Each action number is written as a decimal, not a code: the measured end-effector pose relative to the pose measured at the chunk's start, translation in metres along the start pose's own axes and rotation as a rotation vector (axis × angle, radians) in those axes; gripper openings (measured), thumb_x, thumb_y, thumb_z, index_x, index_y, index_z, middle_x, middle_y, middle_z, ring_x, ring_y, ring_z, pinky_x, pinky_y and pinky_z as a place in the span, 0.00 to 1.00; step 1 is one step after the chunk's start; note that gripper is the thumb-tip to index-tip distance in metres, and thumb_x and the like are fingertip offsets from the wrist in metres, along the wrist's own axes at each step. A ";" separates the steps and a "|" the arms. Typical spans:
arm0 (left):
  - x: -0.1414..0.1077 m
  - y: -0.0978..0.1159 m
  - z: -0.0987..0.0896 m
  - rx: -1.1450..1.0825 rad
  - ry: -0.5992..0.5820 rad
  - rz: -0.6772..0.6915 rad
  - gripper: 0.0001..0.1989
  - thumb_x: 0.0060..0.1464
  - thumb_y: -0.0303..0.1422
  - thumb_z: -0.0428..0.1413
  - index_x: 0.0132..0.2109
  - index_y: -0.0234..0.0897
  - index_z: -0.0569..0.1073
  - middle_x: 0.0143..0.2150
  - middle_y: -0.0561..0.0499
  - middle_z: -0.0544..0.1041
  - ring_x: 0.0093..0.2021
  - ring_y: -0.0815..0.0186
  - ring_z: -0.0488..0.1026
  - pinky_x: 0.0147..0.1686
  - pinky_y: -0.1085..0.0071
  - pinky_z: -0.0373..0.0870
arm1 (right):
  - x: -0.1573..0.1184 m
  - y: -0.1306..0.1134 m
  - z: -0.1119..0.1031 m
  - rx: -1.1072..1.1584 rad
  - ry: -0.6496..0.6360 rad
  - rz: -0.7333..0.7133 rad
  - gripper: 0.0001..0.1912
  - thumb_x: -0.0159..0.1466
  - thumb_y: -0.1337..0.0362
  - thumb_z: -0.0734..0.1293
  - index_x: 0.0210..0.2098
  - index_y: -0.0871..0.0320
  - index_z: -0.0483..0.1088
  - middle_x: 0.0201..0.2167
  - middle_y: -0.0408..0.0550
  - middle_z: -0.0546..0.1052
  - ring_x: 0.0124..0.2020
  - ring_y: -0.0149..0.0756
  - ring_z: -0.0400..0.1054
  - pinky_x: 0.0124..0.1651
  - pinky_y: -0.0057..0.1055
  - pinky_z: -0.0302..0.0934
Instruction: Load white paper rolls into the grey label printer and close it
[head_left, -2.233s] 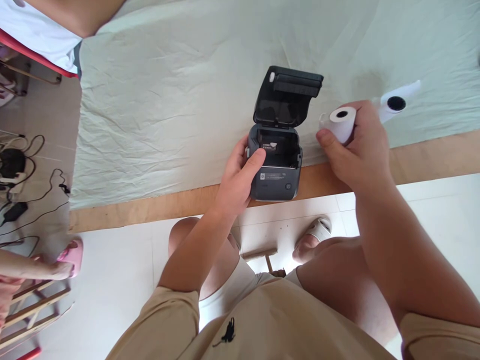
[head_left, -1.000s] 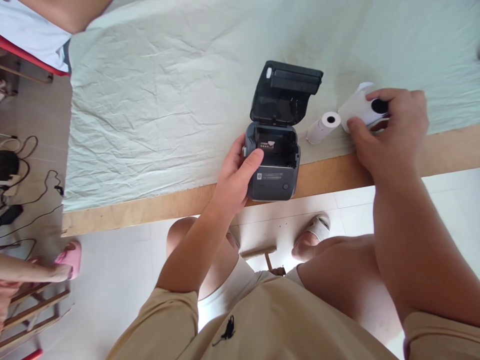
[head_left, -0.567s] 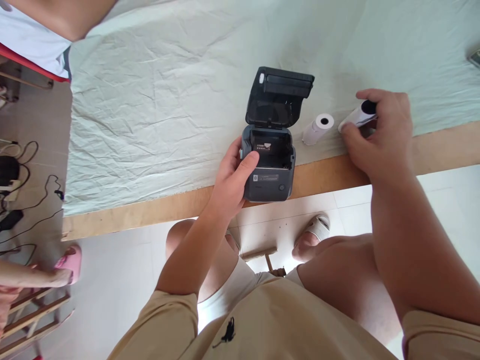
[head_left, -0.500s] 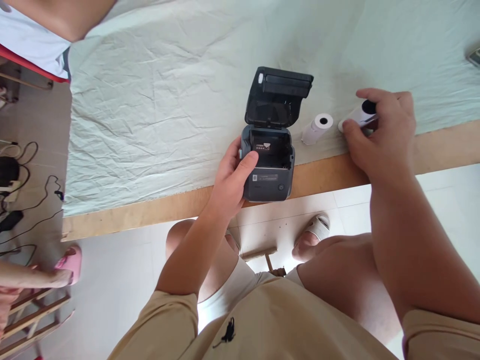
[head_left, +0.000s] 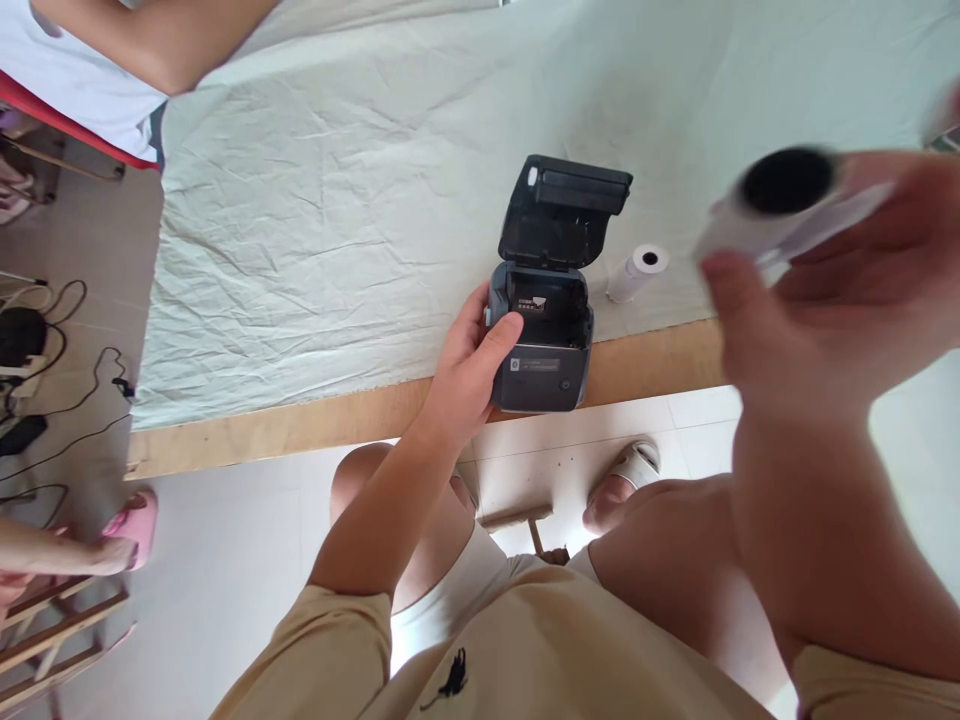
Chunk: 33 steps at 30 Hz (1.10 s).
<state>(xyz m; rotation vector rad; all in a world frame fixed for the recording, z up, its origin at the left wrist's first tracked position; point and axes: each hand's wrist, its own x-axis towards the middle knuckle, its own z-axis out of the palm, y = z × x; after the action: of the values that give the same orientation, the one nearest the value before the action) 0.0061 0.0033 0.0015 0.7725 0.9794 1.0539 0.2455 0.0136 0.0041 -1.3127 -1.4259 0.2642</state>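
Observation:
My left hand (head_left: 472, 365) grips the left side of a dark label printer (head_left: 541, 330) at the table's front edge, its thumb over the rim of the compartment. The printer's lid (head_left: 562, 212) stands raised, and the compartment holds no roll. To the right, my right hand (head_left: 817, 290) is lifted above the table, closed round a white paper roll (head_left: 739, 225) with a wide black core; the roll is blurred. Between the printer and that hand a smaller white roll (head_left: 636, 274) stands on the cloth.
A pale green cloth (head_left: 322, 230) covers the table, with its bare wooden edge (head_left: 277, 430) towards me. Another person's arm (head_left: 172, 40) rests at the upper left. Cables (head_left: 64, 410) lie on the floor at the left.
My right hand has lifted the wide-core roll off the cloth and brought it up, nearer the camera. My left hand still holds the printer, whose lid remains raised.

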 end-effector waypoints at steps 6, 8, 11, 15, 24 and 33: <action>-0.002 -0.001 0.000 -0.016 -0.010 0.040 0.23 0.64 0.46 0.68 0.61 0.43 0.77 0.62 0.47 0.87 0.64 0.52 0.85 0.57 0.63 0.86 | -0.016 -0.041 0.038 -0.165 -0.345 -0.192 0.06 0.71 0.65 0.68 0.42 0.47 0.78 0.47 0.48 0.88 0.46 0.49 0.84 0.51 0.51 0.75; -0.003 -0.001 0.000 -0.008 -0.017 0.029 0.22 0.65 0.47 0.67 0.60 0.44 0.77 0.62 0.49 0.87 0.64 0.52 0.85 0.59 0.62 0.85 | -0.016 -0.041 0.042 -0.202 -0.385 -0.185 0.09 0.72 0.66 0.66 0.37 0.48 0.76 0.44 0.47 0.88 0.45 0.49 0.84 0.51 0.50 0.73; -0.003 -0.001 -0.001 0.006 -0.037 0.033 0.22 0.64 0.48 0.67 0.60 0.46 0.78 0.62 0.50 0.86 0.66 0.51 0.83 0.62 0.58 0.84 | -0.013 -0.042 0.040 -0.277 -0.416 -0.157 0.09 0.72 0.67 0.66 0.38 0.47 0.77 0.42 0.46 0.88 0.46 0.49 0.82 0.53 0.50 0.71; -0.002 0.000 -0.003 0.007 -0.063 0.036 0.24 0.63 0.49 0.69 0.61 0.46 0.80 0.61 0.48 0.86 0.67 0.48 0.82 0.63 0.57 0.83 | -0.012 -0.046 0.037 -0.315 -0.428 -0.161 0.09 0.67 0.65 0.71 0.46 0.48 0.80 0.42 0.48 0.88 0.49 0.54 0.80 0.54 0.53 0.69; -0.002 0.000 -0.001 -0.024 -0.056 0.021 0.20 0.65 0.47 0.68 0.59 0.45 0.80 0.56 0.49 0.87 0.60 0.49 0.87 0.55 0.57 0.87 | -0.007 -0.046 0.044 -0.360 -0.479 -0.071 0.14 0.66 0.71 0.69 0.48 0.49 0.79 0.40 0.48 0.87 0.51 0.55 0.78 0.58 0.55 0.66; 0.002 -0.007 -0.006 -0.081 -0.113 0.076 0.25 0.66 0.55 0.64 0.58 0.42 0.81 0.56 0.47 0.88 0.67 0.50 0.83 0.58 0.61 0.85 | -0.014 -0.058 0.031 -0.034 -0.359 -0.286 0.15 0.66 0.74 0.67 0.48 0.49 0.75 0.34 0.40 0.84 0.38 0.41 0.81 0.45 0.42 0.72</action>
<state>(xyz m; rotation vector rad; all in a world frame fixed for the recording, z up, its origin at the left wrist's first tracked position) 0.0030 0.0032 -0.0074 0.7991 0.8118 1.0971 0.1859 -0.0030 0.0301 -1.1058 -1.9073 0.2944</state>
